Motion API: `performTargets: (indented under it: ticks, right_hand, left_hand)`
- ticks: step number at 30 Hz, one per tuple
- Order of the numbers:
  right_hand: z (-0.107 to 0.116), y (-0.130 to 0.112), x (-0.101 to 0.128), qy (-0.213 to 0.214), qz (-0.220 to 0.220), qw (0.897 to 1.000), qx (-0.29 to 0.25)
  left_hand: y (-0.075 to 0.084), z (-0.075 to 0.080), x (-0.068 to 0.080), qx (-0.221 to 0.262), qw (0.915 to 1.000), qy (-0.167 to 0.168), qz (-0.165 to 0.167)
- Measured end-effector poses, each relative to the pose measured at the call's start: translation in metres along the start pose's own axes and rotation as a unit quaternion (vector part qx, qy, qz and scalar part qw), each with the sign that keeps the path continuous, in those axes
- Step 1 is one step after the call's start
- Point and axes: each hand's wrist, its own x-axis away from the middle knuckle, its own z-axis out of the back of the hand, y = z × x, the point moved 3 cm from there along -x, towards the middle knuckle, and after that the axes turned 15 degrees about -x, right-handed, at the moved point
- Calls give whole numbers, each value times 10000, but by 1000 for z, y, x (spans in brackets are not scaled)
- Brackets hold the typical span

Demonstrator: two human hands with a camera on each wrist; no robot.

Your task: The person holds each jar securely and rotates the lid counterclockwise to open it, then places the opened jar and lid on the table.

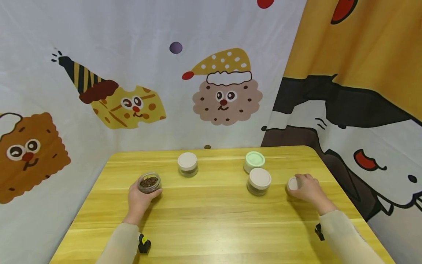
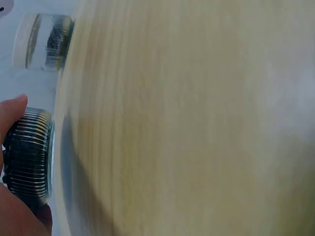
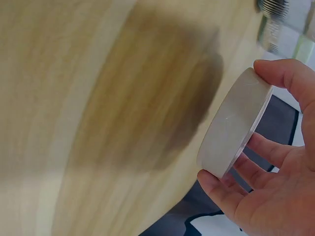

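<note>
The head view is bright, with pale glare on the counter [image 1: 217, 205] at lower centre and soft shadows near the left hand [image 1: 140, 200] and right hand [image 1: 308, 190]. The left wrist view looks hazy: sheen washes the right edge, a shadow darkens the lower left. In the right wrist view, a broad shadow spans the upper middle; the jar [image 3: 275, 27] at upper right is blurred.

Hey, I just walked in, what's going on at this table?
A person's left hand grips an open, ribbed, clear jar holding small dark brown bits. Their right hand holds a round whitish lid raised above the yellow wood-grain table. Between the hands stand two round, clear jars with whitish lids and one round jar with a pale green lid, all closed.
</note>
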Motion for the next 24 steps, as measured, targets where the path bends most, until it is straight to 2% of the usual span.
performTargets:
  ticks: [11, 24]
  right_hand:
    - [-9, 1, -5, -123, -180, 9997, -74]
    - [-11, 6, -16, -296, -479, 9984, -33]
  left_hand:
    - [-7, -4, -1, -70, 9993, -363, 109]
    - [-11, -3, -1, 34, 9985, -539, 115]
